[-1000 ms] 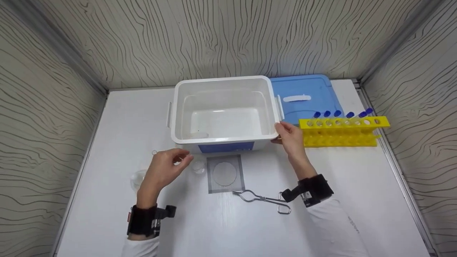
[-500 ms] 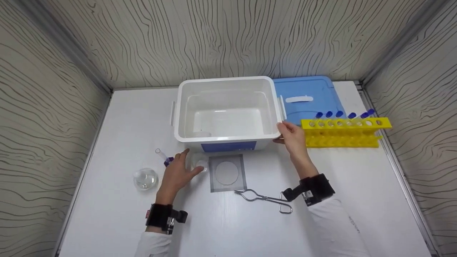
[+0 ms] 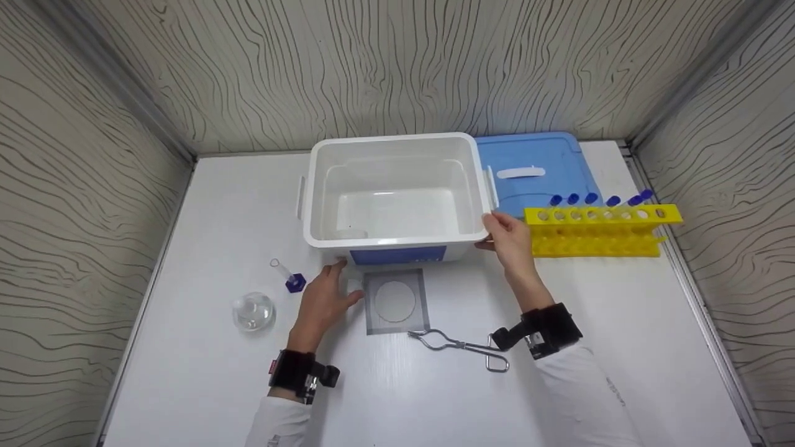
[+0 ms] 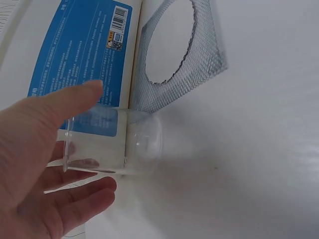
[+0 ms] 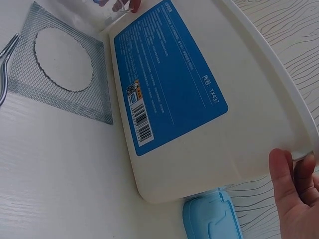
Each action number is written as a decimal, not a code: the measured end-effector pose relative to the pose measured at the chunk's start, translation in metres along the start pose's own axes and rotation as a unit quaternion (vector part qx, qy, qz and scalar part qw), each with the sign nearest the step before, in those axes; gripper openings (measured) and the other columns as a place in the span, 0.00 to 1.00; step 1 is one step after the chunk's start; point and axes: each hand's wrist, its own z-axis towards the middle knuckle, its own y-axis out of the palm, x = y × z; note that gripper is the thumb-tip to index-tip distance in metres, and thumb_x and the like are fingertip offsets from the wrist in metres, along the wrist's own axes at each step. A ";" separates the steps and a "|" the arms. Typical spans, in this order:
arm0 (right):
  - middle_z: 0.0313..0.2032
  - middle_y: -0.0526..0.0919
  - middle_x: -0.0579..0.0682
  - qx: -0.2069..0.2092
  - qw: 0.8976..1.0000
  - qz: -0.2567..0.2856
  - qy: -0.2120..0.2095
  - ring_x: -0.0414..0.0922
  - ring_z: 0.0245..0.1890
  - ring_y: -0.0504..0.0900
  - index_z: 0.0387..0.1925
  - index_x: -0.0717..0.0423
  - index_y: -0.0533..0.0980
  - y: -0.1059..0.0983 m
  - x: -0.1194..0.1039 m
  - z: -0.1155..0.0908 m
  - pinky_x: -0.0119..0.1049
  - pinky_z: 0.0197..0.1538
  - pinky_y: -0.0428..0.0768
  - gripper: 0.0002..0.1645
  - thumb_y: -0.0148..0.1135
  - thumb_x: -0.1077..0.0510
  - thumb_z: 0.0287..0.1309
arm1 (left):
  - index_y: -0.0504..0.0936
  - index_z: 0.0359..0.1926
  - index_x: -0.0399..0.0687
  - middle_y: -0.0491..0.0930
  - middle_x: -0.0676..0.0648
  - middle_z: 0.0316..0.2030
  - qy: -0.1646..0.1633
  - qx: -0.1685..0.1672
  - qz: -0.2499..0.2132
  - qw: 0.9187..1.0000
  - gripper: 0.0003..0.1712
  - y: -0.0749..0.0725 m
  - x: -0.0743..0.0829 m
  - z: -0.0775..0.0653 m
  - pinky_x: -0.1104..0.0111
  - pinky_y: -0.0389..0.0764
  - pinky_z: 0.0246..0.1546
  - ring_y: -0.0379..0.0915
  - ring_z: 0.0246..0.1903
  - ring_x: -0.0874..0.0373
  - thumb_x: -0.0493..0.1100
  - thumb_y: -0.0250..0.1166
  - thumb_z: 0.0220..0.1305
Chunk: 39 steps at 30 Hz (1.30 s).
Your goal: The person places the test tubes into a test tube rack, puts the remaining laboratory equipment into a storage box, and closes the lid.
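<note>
My left hand (image 3: 326, 304) reaches around a clear glass beaker (image 4: 144, 142) standing close against the front of the white plastic box (image 3: 397, 241). In the left wrist view its thumb and fingers are spread to either side of the beaker, not closed tightly on the glass. My right hand (image 3: 511, 242) pinches the box's front right rim corner between thumb and fingers. Right of the beaker, a square wire gauze (image 3: 372, 321) with a pale round centre lies flat on the table. Metal crucible tongs (image 3: 456, 344) lie at its front corner.
Left of my left hand stand a small measuring cylinder (image 3: 295, 283) with a purple-blue base and a round clear glass vessel (image 3: 253, 311). A blue lid (image 3: 546, 155) lies behind the yellow rack (image 3: 596, 248) with several blue-capped test tubes, at right. Walls enclose the table.
My left hand has moved right and opened around the beaker, uncovering the round glass vessel and the measuring cylinder. My right hand stays at the box corner.
</note>
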 end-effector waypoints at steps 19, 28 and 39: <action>0.55 0.81 0.65 0.010 1.000 0.003 0.000 0.36 0.32 0.84 0.64 0.63 0.72 0.001 0.003 0.004 0.29 0.40 0.86 0.29 0.53 0.48 0.71 | 0.76 0.60 0.39 0.82 0.36 0.52 0.018 0.037 -0.013 0.999 0.35 -0.007 0.005 -0.008 0.54 0.84 0.46 0.83 0.47 0.42 0.50 0.74 0.53; 0.55 0.80 0.65 0.013 1.000 0.000 0.003 0.37 0.32 0.83 0.65 0.62 0.71 0.000 0.003 0.005 0.29 0.41 0.86 0.30 0.53 0.47 0.72 | 0.79 0.56 0.37 0.85 0.38 0.47 0.047 0.045 -0.020 0.998 0.34 -0.048 0.034 -0.030 0.58 0.85 0.38 0.85 0.39 0.47 0.50 0.75 0.50; 0.55 0.81 0.66 0.014 1.000 -0.005 0.004 0.37 0.32 0.84 0.65 0.63 0.71 0.001 0.003 0.006 0.29 0.40 0.86 0.30 0.53 0.47 0.71 | 0.80 0.52 0.40 0.86 0.41 0.42 0.106 0.083 -0.003 0.991 0.31 -0.089 0.064 -0.053 0.60 0.85 0.34 0.86 0.34 0.51 0.51 0.76 0.50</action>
